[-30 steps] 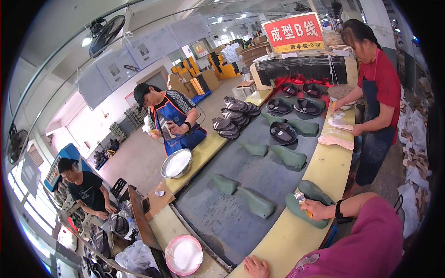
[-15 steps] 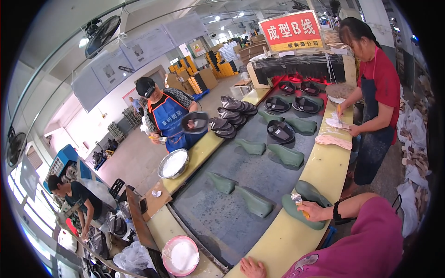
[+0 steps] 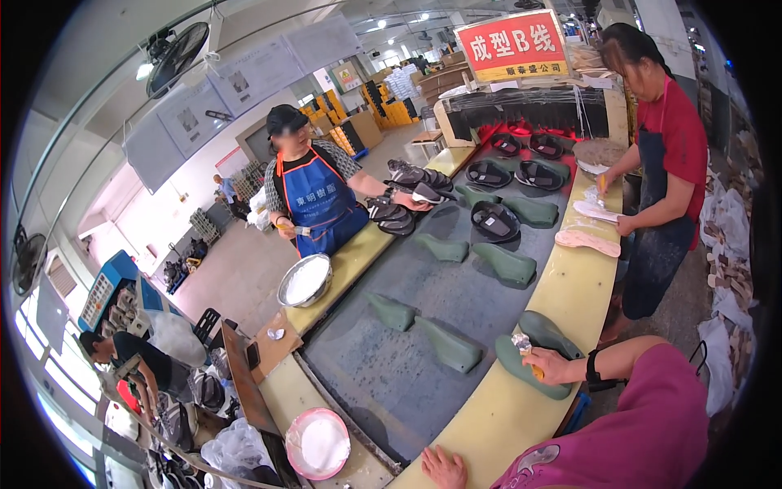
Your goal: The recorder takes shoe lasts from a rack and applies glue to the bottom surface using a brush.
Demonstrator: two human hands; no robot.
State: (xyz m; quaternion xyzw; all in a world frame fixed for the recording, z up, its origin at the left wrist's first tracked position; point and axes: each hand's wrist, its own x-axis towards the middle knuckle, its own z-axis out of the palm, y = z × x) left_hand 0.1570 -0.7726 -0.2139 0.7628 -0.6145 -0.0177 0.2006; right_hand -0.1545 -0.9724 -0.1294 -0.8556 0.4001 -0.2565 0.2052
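Note:
My right hand (image 3: 551, 366), with a black band at the wrist, is closed round the yellow handle of a brush (image 3: 521, 345). The brush's whitish head lies over a green shoe last (image 3: 511, 363) on the yellow ledge. Against it is a second green last (image 3: 547, 332), just beyond my fingers. My left hand (image 3: 445, 468) rests on the ledge near the lower edge, fingers spread, holding nothing. On the grey conveyor belt (image 3: 366, 376) stand more green lasts (image 3: 448, 344) in pairs. Farther up the belt are dark shoe uppers (image 3: 495, 222).
Across the belt, a co-worker in a blue apron (image 3: 318, 196) reaches toward piled dark shoes (image 3: 391, 216) beside a white-filled bowl (image 3: 305, 280). Another co-worker (image 3: 664, 163) brushes a pale sole (image 3: 596, 212) at the right. A pink basin (image 3: 290, 444) stands at lower left.
The co-worker in the blue apron has lowered the dark shoe held up before and now stretches an arm right over the pile. My hands have hardly moved.

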